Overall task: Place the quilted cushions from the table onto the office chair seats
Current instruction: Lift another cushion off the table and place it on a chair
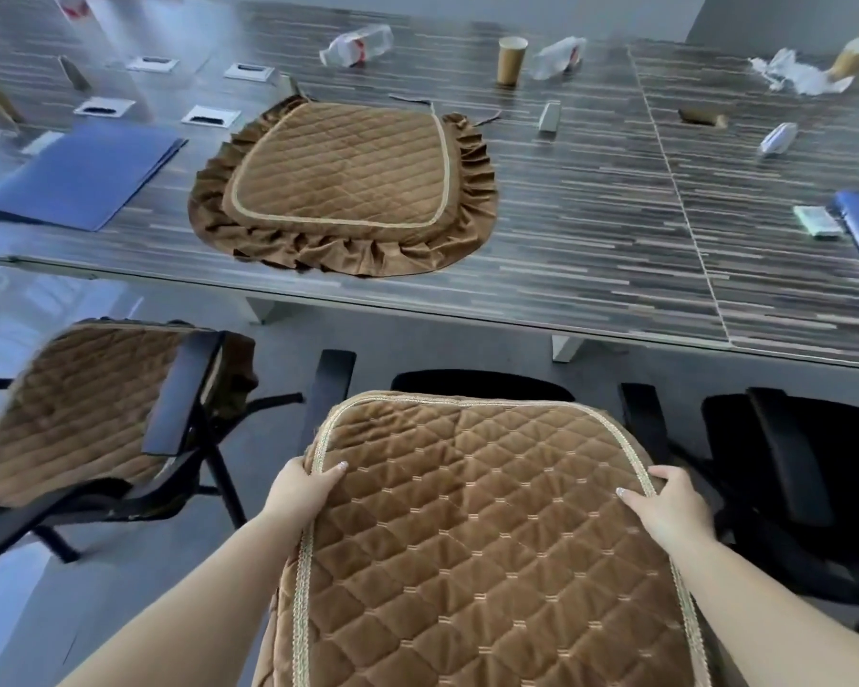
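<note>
Two hands hold one brown quilted cushion (487,542) by its side edges, over the black seat of the middle office chair (482,381), whose far edge shows just beyond the cushion. The left hand (301,493) grips the left border, fingers curled over the braided trim with the thumb hidden beneath. The right hand (668,503) grips the right border the same way, fingertips lying on the quilted top. The cushion spans the gap between both hands and runs back toward the person, between the chair's two black armrests. Its face is a tan-brown velvety fabric stitched in a diamond pattern, with a pale braided cord running round the edge.

A second cushion (343,185) of the same make lies flat on the striped table (591,230), well apart from the hands, its dark ruffled skirt spread all round and thin ties trailing from its far corners. A third cushion (70,414) sits on the seat of the left chair (179,394), blurred. On the table also lie a blue folder (80,176) to the left of the second cushion and a paper cup (511,59) standing farther back
</note>
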The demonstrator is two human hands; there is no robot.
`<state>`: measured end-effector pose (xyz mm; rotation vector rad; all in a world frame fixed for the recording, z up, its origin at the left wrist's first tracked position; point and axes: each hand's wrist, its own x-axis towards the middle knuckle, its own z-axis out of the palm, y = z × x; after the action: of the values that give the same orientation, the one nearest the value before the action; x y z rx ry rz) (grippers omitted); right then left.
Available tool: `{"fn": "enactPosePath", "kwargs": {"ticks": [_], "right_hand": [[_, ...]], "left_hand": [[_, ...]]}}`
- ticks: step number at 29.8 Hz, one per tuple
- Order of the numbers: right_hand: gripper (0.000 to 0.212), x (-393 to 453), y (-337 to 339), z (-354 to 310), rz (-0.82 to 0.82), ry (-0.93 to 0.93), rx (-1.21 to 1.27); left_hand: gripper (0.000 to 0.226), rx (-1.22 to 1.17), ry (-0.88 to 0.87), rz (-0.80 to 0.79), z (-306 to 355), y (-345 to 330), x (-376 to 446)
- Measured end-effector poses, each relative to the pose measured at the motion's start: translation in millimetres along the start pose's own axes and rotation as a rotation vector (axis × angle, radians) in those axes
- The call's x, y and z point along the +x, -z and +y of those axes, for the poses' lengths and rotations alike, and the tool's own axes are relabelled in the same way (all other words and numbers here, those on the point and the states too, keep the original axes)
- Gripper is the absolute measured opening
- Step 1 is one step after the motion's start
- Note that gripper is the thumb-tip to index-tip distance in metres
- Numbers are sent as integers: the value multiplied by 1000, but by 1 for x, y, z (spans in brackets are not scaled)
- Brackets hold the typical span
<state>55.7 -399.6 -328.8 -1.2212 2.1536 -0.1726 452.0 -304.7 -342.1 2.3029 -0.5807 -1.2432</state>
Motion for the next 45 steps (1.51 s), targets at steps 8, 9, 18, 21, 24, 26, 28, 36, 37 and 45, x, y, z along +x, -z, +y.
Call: {"fn": "enactPosePath", "kwargs": {"ticks": [8, 9, 18, 21, 24, 26, 28, 36, 37, 45], "right_hand": [[50, 59, -35, -13, -49, -12, -154], [50, 72, -38, -19, -58, 3, -171], [51, 209, -79, -63, -12, 141, -287], [60, 244, -100, -82, -29, 152, -270], [60, 268, -122, -84, 1, 170, -245], [62, 275, -140, -75, 17, 151, -233], [63, 276, -157, -63, 18, 115, -214], [78, 265, -198, -10, -21, 86, -254], [78, 261, -199, -5, -25, 91, -260], [80, 238, -200, 35, -43, 74, -222]], "left_hand": [[84, 159, 1, -50, 15, -34, 49], [86, 167, -8, -55, 21, -39, 57], [76, 208, -109, 1, 71, -92, 177], [78, 206, -138, 68, 85, -102, 215], [77, 192, -149, 116, 86, -119, 242], [81, 199, -79, 133, 77, -135, 253], [83, 209, -6, 161, 65, -154, 261], [83, 246, 90, 204, 6, -189, 268], [83, 248, 108, 196, -1, -191, 264], [80, 249, 63, 201, -27, -207, 246]]}}
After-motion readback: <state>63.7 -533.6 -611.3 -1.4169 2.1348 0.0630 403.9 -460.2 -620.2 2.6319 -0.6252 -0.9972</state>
